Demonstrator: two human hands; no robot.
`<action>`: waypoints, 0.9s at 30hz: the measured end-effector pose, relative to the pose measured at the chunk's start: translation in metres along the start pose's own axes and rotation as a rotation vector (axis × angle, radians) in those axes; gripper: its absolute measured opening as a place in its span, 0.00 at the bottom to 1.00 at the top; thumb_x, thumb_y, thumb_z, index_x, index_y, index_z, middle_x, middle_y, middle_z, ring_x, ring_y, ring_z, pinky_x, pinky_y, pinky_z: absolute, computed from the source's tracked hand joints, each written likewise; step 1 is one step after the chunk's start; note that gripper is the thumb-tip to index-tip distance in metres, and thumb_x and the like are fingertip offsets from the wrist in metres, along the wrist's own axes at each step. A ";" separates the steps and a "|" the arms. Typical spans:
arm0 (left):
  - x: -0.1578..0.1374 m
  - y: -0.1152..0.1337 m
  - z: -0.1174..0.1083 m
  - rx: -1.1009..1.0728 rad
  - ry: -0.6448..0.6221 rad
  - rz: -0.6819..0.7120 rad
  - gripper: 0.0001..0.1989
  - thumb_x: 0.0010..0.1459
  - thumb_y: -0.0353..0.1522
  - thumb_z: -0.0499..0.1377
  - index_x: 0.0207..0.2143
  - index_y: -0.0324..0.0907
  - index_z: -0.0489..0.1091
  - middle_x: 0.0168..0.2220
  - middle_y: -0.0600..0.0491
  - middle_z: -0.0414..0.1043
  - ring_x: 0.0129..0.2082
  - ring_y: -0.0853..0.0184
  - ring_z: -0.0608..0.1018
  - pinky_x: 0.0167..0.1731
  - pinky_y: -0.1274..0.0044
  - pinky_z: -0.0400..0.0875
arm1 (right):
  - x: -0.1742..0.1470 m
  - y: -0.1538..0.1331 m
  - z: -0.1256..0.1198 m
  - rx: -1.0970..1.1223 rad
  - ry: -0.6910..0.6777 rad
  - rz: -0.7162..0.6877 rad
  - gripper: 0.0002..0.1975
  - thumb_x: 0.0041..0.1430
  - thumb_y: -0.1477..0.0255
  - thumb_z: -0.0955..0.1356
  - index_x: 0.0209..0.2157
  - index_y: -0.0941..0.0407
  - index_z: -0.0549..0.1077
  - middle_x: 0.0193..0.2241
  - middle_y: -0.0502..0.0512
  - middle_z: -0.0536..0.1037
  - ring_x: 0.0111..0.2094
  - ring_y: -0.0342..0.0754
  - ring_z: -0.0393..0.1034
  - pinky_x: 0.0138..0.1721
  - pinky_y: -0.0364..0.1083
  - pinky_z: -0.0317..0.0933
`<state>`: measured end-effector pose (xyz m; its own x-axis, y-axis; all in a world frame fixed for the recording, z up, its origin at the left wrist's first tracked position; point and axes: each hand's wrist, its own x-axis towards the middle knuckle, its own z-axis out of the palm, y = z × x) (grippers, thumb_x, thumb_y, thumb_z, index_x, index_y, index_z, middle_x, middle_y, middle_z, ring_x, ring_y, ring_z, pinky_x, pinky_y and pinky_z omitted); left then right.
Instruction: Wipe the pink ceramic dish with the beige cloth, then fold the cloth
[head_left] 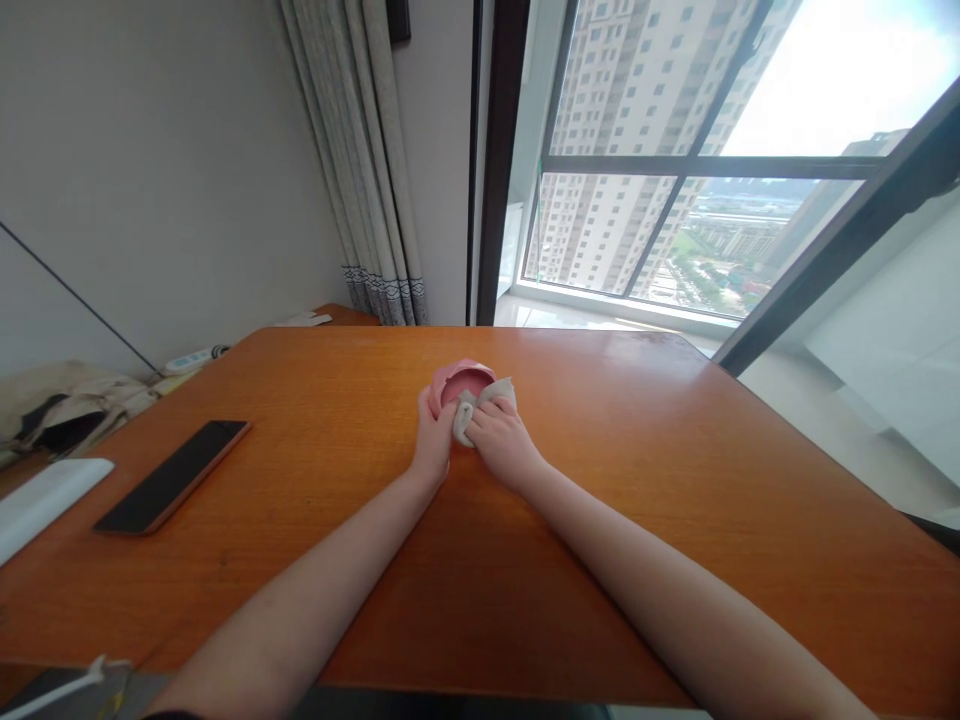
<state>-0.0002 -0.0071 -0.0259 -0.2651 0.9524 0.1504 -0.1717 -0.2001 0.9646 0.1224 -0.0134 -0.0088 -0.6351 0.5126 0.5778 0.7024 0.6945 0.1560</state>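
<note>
Both hands busy, working together around the middle of the tabletop (622, 420), toward its far edge.

Left hand (433, 435): grasping the pink bowl (466, 384) by its left side, thumb near the rim. Right hand (506, 438): fingers curled on a pale cloth (503, 389), pinching it bunched. Cloth sits against the near side of the bowl; one corner sticks up right of the bowl above the right hand, a folded bit hangs between the two hands. Bowl opening faces back toward the person, so it reads as tipped. Can't tell whether the bowl touches the tabletop or is held just above it; hands hide the underside. Contact between cloth and inner wall also hidden by the fingers. Both forearms come in from the near edge, bare.

Left part of the tabletop: phone (174, 478) lying flat, dark face up, well apart from the hands. White object (49, 500) left of the phone, cut off by the frame edge. White cable (67, 690) at the near left corner.

Beyond: bag-like heap (67, 405) and power strip (191, 360) off the left side, grey curtain (367, 170) behind, window (622, 235) at right with a high-rise (637, 90) outside.
</note>
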 end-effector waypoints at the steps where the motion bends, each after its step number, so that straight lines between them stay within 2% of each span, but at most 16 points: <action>1: 0.001 -0.001 0.000 0.012 -0.001 -0.007 0.10 0.49 0.31 0.55 0.37 0.42 0.60 0.29 0.58 0.62 0.27 0.73 0.68 0.30 0.80 0.65 | 0.000 0.000 -0.001 0.012 -0.011 -0.007 0.08 0.59 0.79 0.61 0.33 0.57 0.72 0.27 0.53 0.72 0.32 0.47 0.59 0.40 0.48 0.49; 4: 0.013 0.009 -0.011 0.198 -0.035 0.065 0.03 0.48 0.29 0.52 0.29 0.41 0.60 0.26 0.59 0.60 0.26 0.73 0.65 0.30 0.79 0.64 | 0.003 0.004 -0.004 0.034 -0.050 -0.102 0.08 0.60 0.78 0.61 0.32 0.57 0.71 0.27 0.52 0.72 0.31 0.47 0.59 0.41 0.48 0.49; 7: 0.027 0.026 -0.027 0.440 -0.171 0.175 0.09 0.47 0.27 0.52 0.34 0.42 0.63 0.32 0.56 0.66 0.33 0.69 0.69 0.38 0.76 0.65 | 0.004 0.008 -0.004 0.016 -0.047 -0.186 0.10 0.62 0.77 0.60 0.31 0.57 0.71 0.27 0.52 0.72 0.32 0.47 0.59 0.44 0.48 0.48; 9: 0.030 0.032 -0.031 0.520 -0.198 0.190 0.16 0.46 0.28 0.54 0.40 0.43 0.64 0.38 0.54 0.68 0.39 0.65 0.71 0.43 0.73 0.64 | 0.002 0.009 -0.002 -0.008 -0.040 -0.180 0.11 0.62 0.77 0.60 0.30 0.57 0.71 0.27 0.52 0.71 0.32 0.47 0.59 0.44 0.48 0.48; 11: 0.025 0.029 -0.027 0.483 -0.138 0.179 0.22 0.46 0.29 0.56 0.47 0.44 0.61 0.42 0.52 0.68 0.43 0.64 0.71 0.45 0.72 0.64 | 0.000 0.007 0.001 -0.027 -0.034 -0.147 0.10 0.62 0.78 0.60 0.29 0.57 0.71 0.26 0.52 0.71 0.31 0.47 0.59 0.42 0.48 0.48; 13: 0.015 0.020 -0.018 0.342 -0.075 0.146 0.26 0.47 0.32 0.57 0.50 0.44 0.57 0.42 0.51 0.67 0.42 0.65 0.71 0.44 0.73 0.65 | -0.001 0.004 0.002 -0.026 -0.018 -0.090 0.09 0.61 0.78 0.61 0.32 0.57 0.71 0.28 0.53 0.72 0.32 0.47 0.59 0.42 0.49 0.49; 16: 0.005 0.011 -0.007 0.170 -0.032 0.072 0.19 0.51 0.36 0.55 0.45 0.42 0.59 0.36 0.54 0.68 0.35 0.69 0.72 0.38 0.76 0.67 | -0.001 0.002 0.000 0.023 0.007 -0.022 0.08 0.61 0.77 0.61 0.37 0.57 0.71 0.30 0.53 0.73 0.34 0.48 0.60 0.43 0.49 0.49; 19: 0.009 0.020 -0.012 0.279 -0.040 0.116 0.10 0.50 0.34 0.54 0.36 0.41 0.63 0.31 0.56 0.67 0.31 0.69 0.70 0.35 0.77 0.67 | 0.003 0.002 -0.003 0.065 -0.006 -0.064 0.09 0.62 0.78 0.60 0.34 0.57 0.71 0.29 0.52 0.72 0.32 0.47 0.60 0.44 0.48 0.50; 21: 0.018 0.032 -0.022 0.407 -0.099 0.202 0.09 0.49 0.32 0.54 0.35 0.41 0.65 0.32 0.55 0.68 0.33 0.68 0.71 0.36 0.76 0.66 | 0.006 0.004 -0.005 0.060 -0.013 -0.108 0.10 0.62 0.77 0.59 0.32 0.57 0.71 0.28 0.52 0.71 0.33 0.47 0.60 0.45 0.47 0.49; 24: 0.026 0.041 -0.030 0.492 -0.175 0.262 0.15 0.47 0.30 0.55 0.40 0.41 0.66 0.38 0.53 0.70 0.39 0.65 0.72 0.42 0.74 0.66 | 0.007 0.005 -0.005 0.010 -0.010 -0.122 0.10 0.62 0.77 0.59 0.31 0.56 0.71 0.27 0.52 0.71 0.33 0.47 0.59 0.45 0.48 0.49; 27: 0.018 0.028 -0.021 0.371 -0.071 0.186 0.24 0.47 0.33 0.58 0.48 0.42 0.61 0.46 0.50 0.68 0.45 0.64 0.72 0.46 0.74 0.65 | 0.003 0.004 -0.002 -0.026 -0.008 -0.091 0.09 0.61 0.78 0.61 0.30 0.57 0.71 0.27 0.52 0.71 0.32 0.48 0.59 0.43 0.48 0.49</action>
<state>-0.0301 -0.0002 -0.0004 -0.1908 0.9241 0.3310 0.2298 -0.2858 0.9303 0.1238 -0.0103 -0.0046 -0.6991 0.4520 0.5541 0.6497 0.7251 0.2283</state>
